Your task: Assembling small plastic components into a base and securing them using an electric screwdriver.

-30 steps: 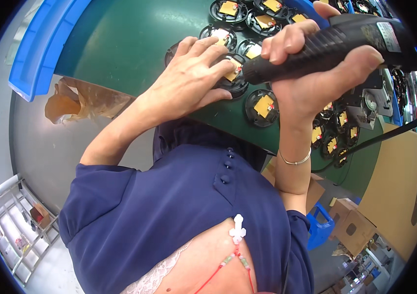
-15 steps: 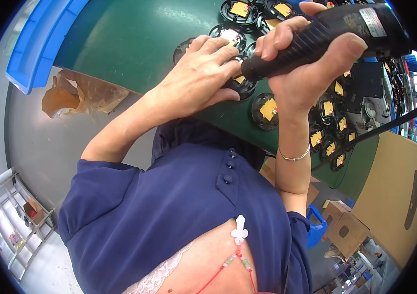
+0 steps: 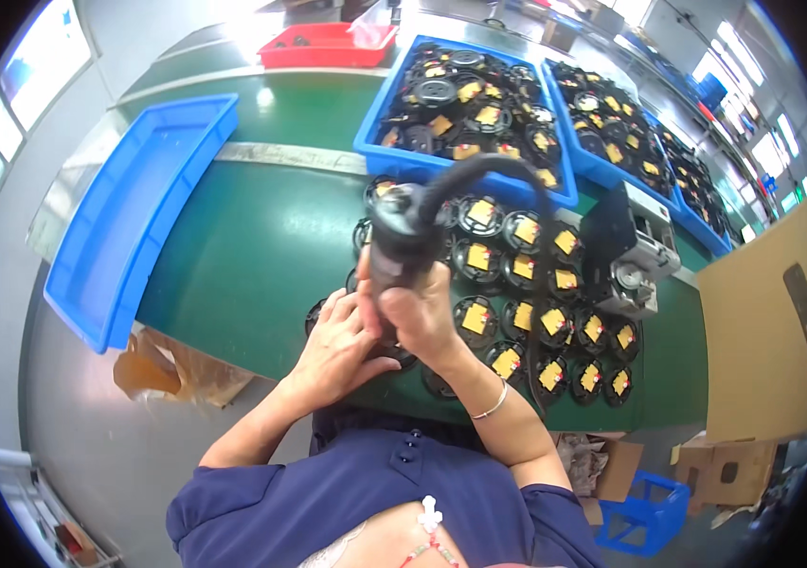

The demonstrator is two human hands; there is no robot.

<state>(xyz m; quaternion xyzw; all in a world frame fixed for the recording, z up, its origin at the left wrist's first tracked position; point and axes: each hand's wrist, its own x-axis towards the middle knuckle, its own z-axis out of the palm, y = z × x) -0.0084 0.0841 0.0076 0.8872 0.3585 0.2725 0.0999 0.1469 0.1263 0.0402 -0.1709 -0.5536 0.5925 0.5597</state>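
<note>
My right hand [image 3: 420, 317] is wrapped round a black corded electric screwdriver [image 3: 402, 232], its cord end up and its tip hidden behind my hands. My left hand [image 3: 335, 348] rests beside it near the table's front edge, thumb and fingers about a round black part [image 3: 405, 356] that they mostly cover. Several like parts, round black housings with a yellow square plate [image 3: 476, 318], lie in rows to the right of my hands. Whether the tip touches the held part cannot be seen.
The thick black cord [image 3: 508, 161] arches over the parts. Blue crates [image 3: 560, 197] full of such parts stand behind, with a grey-black device [image 3: 633, 279] at right. At left lies an empty blue tray [image 3: 91, 275] on the green table [image 3: 233, 246]; a red tray [image 3: 328, 57] is farther back.
The view has lifted, showing more of the table. The screwdriver has swung from lying slanted to upright, with its tip end down by my left hand. My left hand stays at the round part.
</note>
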